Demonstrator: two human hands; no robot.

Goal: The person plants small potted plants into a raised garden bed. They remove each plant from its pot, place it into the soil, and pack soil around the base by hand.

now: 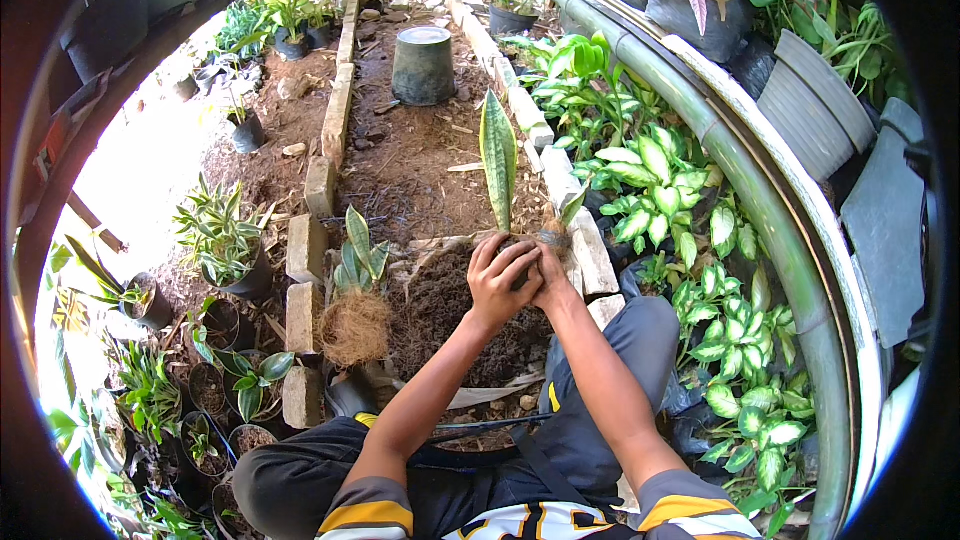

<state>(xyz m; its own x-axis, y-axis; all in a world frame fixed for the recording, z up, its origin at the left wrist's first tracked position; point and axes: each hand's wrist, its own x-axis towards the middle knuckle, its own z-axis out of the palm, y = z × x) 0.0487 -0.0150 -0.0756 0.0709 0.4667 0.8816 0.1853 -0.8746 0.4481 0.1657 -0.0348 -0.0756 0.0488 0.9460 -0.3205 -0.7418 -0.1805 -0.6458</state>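
Observation:
My left hand (501,274) and my right hand (551,270) are cupped together around a dark clump at the base of a snake plant (498,157). The plant's single tall leaf stands upright above my fingers. Beneath my hands lies a heap of dark potting soil (450,315). To its left is a ball of brown coconut fiber (355,328), with a small snake plant (360,255) just behind it. A smaller plant with a wrapped root ball (555,234) rests right beside my right hand. How much of the clump each hand bears is hidden.
An upturned black pot (424,66) stands farther back on the dirt. Bricks (306,247) edge the bed at left, pale blocks (592,251) at right. Potted plants (236,262) crowd the left; variegated plants (660,172) and a bamboo pole (757,187) line the right.

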